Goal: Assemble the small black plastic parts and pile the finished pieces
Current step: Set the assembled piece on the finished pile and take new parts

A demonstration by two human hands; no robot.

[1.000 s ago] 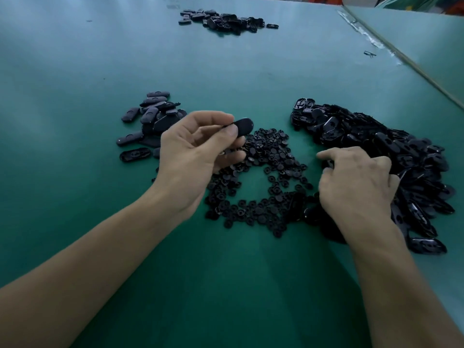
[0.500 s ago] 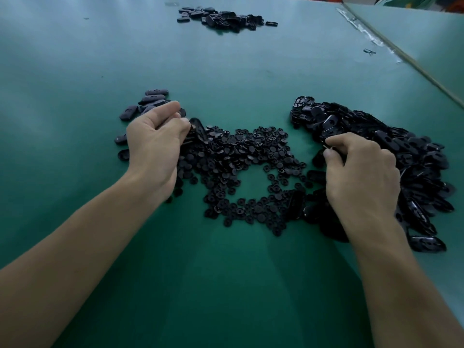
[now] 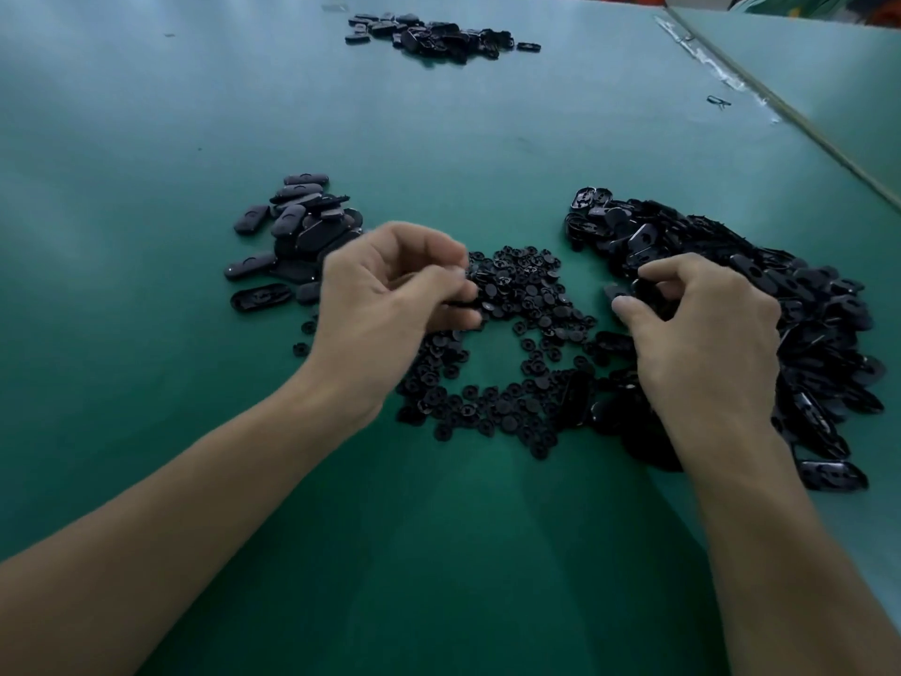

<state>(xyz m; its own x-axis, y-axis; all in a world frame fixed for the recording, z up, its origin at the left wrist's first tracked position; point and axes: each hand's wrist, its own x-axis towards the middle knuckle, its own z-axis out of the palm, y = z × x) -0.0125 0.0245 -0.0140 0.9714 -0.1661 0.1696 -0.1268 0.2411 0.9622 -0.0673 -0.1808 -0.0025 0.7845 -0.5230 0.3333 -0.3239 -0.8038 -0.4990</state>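
Green table point(image 3: 146, 246), both my forearms reaching in from the near edge.

Left hand point(image 3: 385, 309): raised just above the left edge of the round pieces point(image 3: 531, 285), a loose ring-shaped scatter of small black discs in the middle. My fingers point(image 3: 439, 280) are curled in, thumb tip meeting the forefinger. The hand is motion-blurred; I cannot tell whether anything sits in that pinch.

Right hand point(image 3: 707, 334): at the inner edge of the shell heap point(image 3: 760, 285), the big dark mound of oval housings on the right. Thumb and forefinger are closed round one oval shell point(image 3: 615, 290), held at the fingertips, its end poking out toward the discs. The other fingers are folded under, over the heap's near side.

Finished pile point(image 3: 302, 222): left of the discs, just beyond my left knuckles. Closed oval pieces, matte and greyish, stacked a few deep, with several lying singly around the edge. One glossy open shell point(image 3: 261, 297) lies at the near-left corner of that group.

Far pile point(image 3: 434, 36): more black ovals, well apart from everything else, near the table's far edge.

Right side: a taped seam point(image 3: 716, 70) runs diagonally where a second surface joins. One small dark scrap point(image 3: 718, 102) lies beside it, too small to identify.

A single shell point(image 3: 833, 475) sits at the near tip of the heap, beside my right forearm.
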